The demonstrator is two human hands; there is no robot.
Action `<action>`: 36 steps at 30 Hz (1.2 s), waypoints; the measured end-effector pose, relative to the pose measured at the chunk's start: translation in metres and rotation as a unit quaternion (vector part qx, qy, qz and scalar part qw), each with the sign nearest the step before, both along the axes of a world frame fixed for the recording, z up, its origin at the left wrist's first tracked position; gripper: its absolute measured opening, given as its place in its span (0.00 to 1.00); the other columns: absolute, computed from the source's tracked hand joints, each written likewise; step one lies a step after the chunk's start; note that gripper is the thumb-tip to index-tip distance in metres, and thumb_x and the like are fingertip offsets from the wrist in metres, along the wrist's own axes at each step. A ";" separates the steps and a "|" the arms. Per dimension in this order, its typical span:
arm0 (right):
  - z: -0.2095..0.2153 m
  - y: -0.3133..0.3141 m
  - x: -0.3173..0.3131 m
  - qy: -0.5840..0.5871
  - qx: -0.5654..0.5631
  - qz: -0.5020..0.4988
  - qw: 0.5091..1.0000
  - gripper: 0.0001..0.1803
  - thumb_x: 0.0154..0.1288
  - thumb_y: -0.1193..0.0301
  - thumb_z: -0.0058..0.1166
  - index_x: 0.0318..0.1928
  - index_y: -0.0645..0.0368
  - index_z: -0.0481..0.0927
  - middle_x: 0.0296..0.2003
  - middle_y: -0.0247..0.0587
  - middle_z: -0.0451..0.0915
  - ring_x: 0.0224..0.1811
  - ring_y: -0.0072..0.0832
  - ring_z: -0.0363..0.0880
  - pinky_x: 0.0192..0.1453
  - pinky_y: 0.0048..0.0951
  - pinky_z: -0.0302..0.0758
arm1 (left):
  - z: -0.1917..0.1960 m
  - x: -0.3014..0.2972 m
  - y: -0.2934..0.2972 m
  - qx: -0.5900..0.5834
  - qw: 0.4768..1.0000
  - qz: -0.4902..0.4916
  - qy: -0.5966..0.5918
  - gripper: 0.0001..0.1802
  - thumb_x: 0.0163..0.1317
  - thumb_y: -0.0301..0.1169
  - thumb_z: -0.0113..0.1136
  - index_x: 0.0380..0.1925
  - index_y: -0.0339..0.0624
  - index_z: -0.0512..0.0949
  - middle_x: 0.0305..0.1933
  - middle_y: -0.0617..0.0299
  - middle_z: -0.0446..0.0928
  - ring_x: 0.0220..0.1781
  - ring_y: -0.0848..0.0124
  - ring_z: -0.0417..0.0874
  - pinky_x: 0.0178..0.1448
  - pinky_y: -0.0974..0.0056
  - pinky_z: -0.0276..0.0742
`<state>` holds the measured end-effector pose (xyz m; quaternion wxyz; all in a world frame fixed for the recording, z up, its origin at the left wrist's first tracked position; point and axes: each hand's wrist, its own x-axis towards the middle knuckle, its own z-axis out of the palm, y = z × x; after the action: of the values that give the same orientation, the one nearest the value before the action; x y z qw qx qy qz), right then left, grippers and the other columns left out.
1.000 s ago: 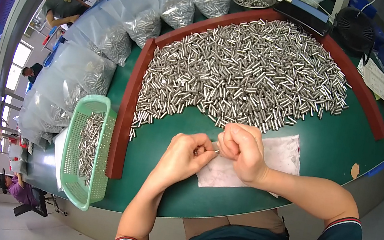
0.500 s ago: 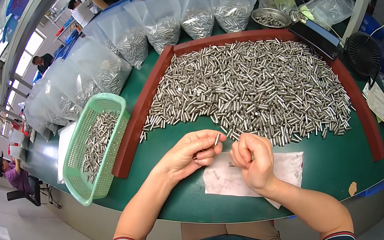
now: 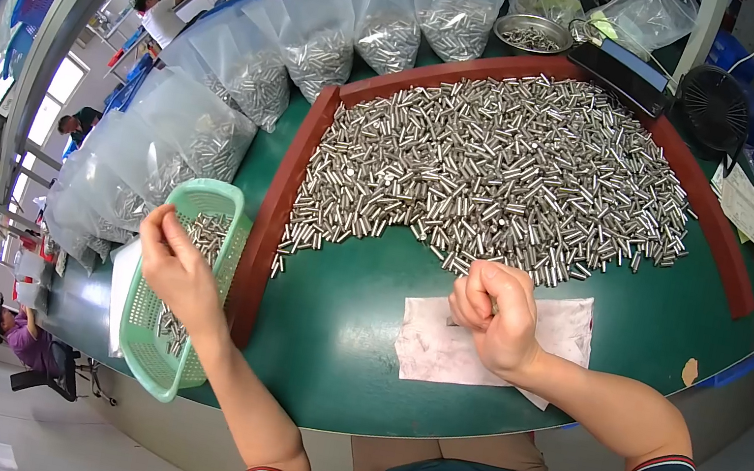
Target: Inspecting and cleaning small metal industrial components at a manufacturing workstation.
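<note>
My left hand [image 3: 182, 271] is over the light green basket [image 3: 240, 248], its fingers stretched out and slightly apart with no pin visible in them. Short metal pins [image 3: 173, 333] lie inside the basket, partly hidden by that hand. Closed in a fist, my right hand [image 3: 500, 318] is above a stained white cloth [image 3: 426, 349]; whatever its curled fingers hold is hidden. Beyond the hands, a wide heap of the same shiny pins [image 3: 508, 168] spreads over the green table [image 3: 332, 328].
A red-brown border [image 3: 290, 191] frames the heap. Clear bags of pins [image 3: 317, 56] line the far and left sides. At the back are a metal bowl [image 3: 532, 34], a dark flat device [image 3: 618, 76] and a black fan [image 3: 713, 104]. Other people work at the left.
My left hand has moved left from in front of the heap to over the basket. The pin it pinched no longer shows. My right hand stays in place.
</note>
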<state>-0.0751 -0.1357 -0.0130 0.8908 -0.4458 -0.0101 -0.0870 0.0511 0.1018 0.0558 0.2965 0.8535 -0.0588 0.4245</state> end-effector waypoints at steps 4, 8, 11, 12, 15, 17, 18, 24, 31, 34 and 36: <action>0.002 0.001 0.001 -0.001 0.006 0.004 1.000 0.19 0.60 0.67 0.32 0.12 0.55 0.54 0.08 0.30 0.52 0.11 0.17 0.43 0.17 0.22 0.44 | -0.019 0.012 0.025 0.295 0.940 0.167 -0.048 0.16 0.54 0.33 0.55 0.42 0.40 0.73 0.47 0.51 0.70 0.47 0.55 0.70 0.51 0.56 0.64; 0.000 -0.001 0.001 0.000 0.000 0.001 1.000 0.19 0.60 0.66 0.32 0.12 0.55 0.54 0.07 0.30 0.52 0.11 0.17 0.43 0.17 0.22 0.44 | -0.028 -0.004 -0.056 0.102 0.970 -0.220 0.018 0.06 0.47 0.23 0.58 0.28 0.38 0.76 0.29 0.55 0.74 0.33 0.60 0.73 0.38 0.62 0.67; -0.001 0.000 0.001 0.000 0.015 0.005 1.000 0.20 0.60 0.66 0.32 0.12 0.55 0.54 0.07 0.29 0.52 0.10 0.17 0.43 0.16 0.22 0.44 | -0.063 -0.021 -0.094 0.150 0.926 -0.345 0.033 0.06 0.44 0.27 0.62 0.19 0.40 0.74 0.19 0.59 0.69 0.26 0.60 0.70 0.31 0.60 0.63; 0.001 0.001 0.000 0.006 0.023 -0.004 1.000 0.20 0.60 0.65 0.32 0.12 0.54 0.54 0.07 0.29 0.51 0.10 0.17 0.43 0.16 0.22 0.44 | -0.067 -0.025 -0.101 0.165 0.916 -0.361 0.052 0.07 0.44 0.28 0.63 0.20 0.40 0.74 0.20 0.59 0.68 0.26 0.61 0.70 0.31 0.60 0.63; 0.002 0.002 -0.002 0.004 0.015 -0.006 1.000 0.20 0.60 0.66 0.32 0.12 0.54 0.54 0.07 0.29 0.51 0.10 0.17 0.43 0.16 0.22 0.44 | -0.076 -0.029 -0.118 0.146 0.898 -0.409 0.064 0.09 0.44 0.25 0.60 0.28 0.39 0.74 0.27 0.60 0.68 0.32 0.62 0.70 0.36 0.62 0.66; 0.001 0.001 -0.001 -0.001 0.023 0.002 1.000 0.19 0.60 0.68 0.32 0.12 0.55 0.54 0.07 0.29 0.52 0.11 0.17 0.45 0.16 0.21 0.45 | -0.081 -0.027 -0.117 0.158 0.893 -0.414 0.077 0.08 0.44 0.24 0.60 0.27 0.39 0.74 0.27 0.60 0.68 0.32 0.62 0.70 0.36 0.61 0.66; 0.000 0.001 -0.002 -0.003 0.030 0.005 1.000 0.18 0.60 0.70 0.31 0.12 0.56 0.54 0.08 0.30 0.53 0.11 0.17 0.46 0.17 0.21 0.46 | -0.083 -0.025 -0.116 0.155 0.891 -0.418 0.081 0.06 0.44 0.22 0.59 0.25 0.38 0.73 0.27 0.59 0.68 0.32 0.61 0.70 0.36 0.61 0.67; 0.001 0.003 0.002 -0.001 0.013 -0.005 1.000 0.20 0.61 0.65 0.32 0.12 0.55 0.55 0.07 0.29 0.52 0.10 0.17 0.44 0.16 0.21 0.45 | -0.082 -0.023 -0.114 0.135 0.903 -0.395 0.100 0.06 0.43 0.20 0.58 0.24 0.35 0.73 0.26 0.55 0.70 0.31 0.58 0.72 0.34 0.59 0.69; 0.000 0.000 -0.001 0.004 0.011 -0.008 1.000 0.19 0.60 0.66 0.32 0.12 0.55 0.55 0.07 0.29 0.52 0.10 0.17 0.44 0.17 0.22 0.46 | -0.069 -0.043 -0.107 0.079 0.878 -0.425 0.207 0.04 0.45 0.21 0.60 0.24 0.35 0.76 0.23 0.57 0.74 0.22 0.67 0.76 0.27 0.68 0.71; -0.001 0.001 -0.003 0.005 0.010 0.002 1.000 0.19 0.60 0.67 0.32 0.12 0.55 0.55 0.08 0.29 0.52 0.10 0.18 0.45 0.17 0.22 0.46 | -0.060 -0.060 -0.103 0.046 0.845 -0.452 0.282 0.04 0.45 0.22 0.61 0.23 0.35 0.76 0.22 0.57 0.73 0.21 0.68 0.75 0.26 0.67 0.70; -0.002 -0.001 -0.004 -0.008 0.032 0.003 0.999 0.19 0.61 0.67 0.32 0.12 0.55 0.55 0.08 0.29 0.53 0.11 0.18 0.45 0.17 0.23 0.46 | -0.057 -0.065 -0.102 0.053 0.834 -0.451 0.314 0.04 0.45 0.23 0.61 0.23 0.35 0.77 0.22 0.57 0.74 0.21 0.67 0.75 0.26 0.67 0.70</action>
<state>-0.0795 -0.1367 -0.0150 0.9048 -0.4163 -0.0159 -0.0877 -0.0142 -0.0004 -0.0009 0.4122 0.8338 -0.3637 -0.0508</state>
